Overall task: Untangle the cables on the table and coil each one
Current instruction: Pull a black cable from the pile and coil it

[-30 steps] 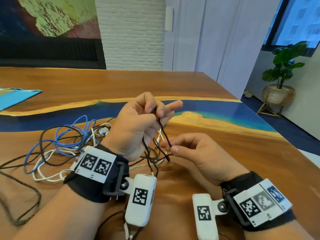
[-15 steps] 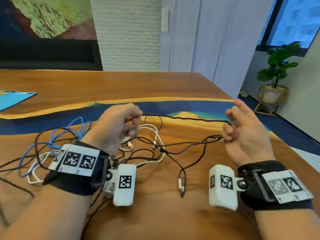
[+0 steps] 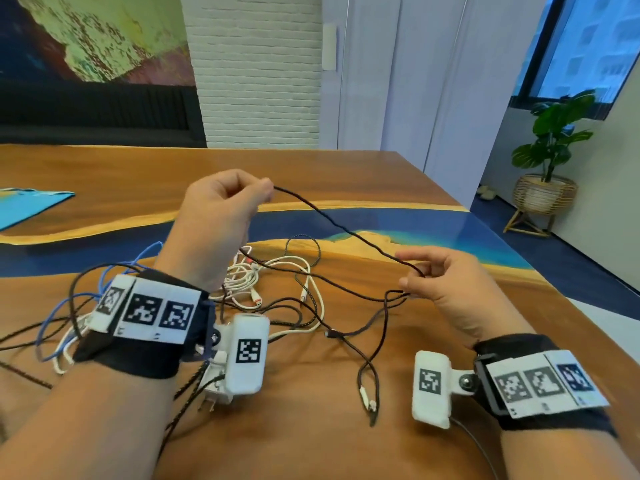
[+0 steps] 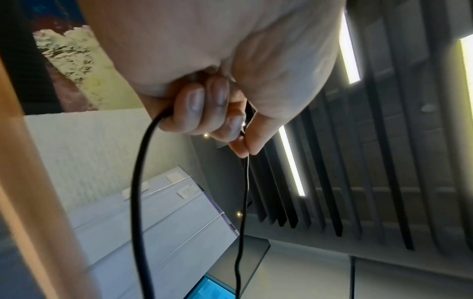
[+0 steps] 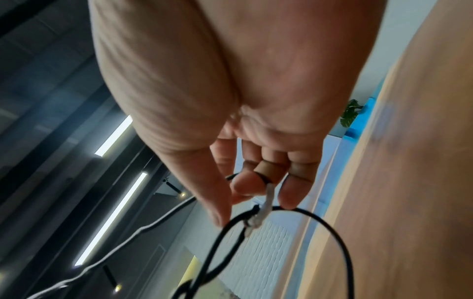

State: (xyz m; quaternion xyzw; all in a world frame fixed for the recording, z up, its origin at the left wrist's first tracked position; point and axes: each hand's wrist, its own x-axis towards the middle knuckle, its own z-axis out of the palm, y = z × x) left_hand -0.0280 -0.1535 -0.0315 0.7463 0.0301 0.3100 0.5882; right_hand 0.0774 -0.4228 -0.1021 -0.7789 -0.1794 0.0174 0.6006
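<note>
A thin black braided cable (image 3: 346, 231) runs taut through the air between my hands. My left hand (image 3: 268, 190) is raised over the table and pinches one end of that span between thumb and forefinger; in the left wrist view the curled fingers (image 4: 194, 105) also hold a thicker black strand (image 4: 138, 202). Lower and to the right, my right hand (image 3: 414, 274) pinches the other end. In the right wrist view the cable (image 5: 330, 224) loops at my fingertips (image 5: 289, 194) beside a pale blurred piece (image 5: 258, 216). The rest of the black cable trails down onto the table.
A tangle of white cable (image 3: 277, 268), blue cable (image 3: 46, 327) and more black strands lies on the wooden table (image 3: 138, 171) under and left of my left wrist. A blue sheet (image 3: 27, 206) lies far left. The table edge and a potted plant (image 3: 550, 147) are to the right.
One second ago the hands worked close together on the black cable. They have since drawn apart; the left hand has risen with its end, stretching a slanted span to the right hand.
</note>
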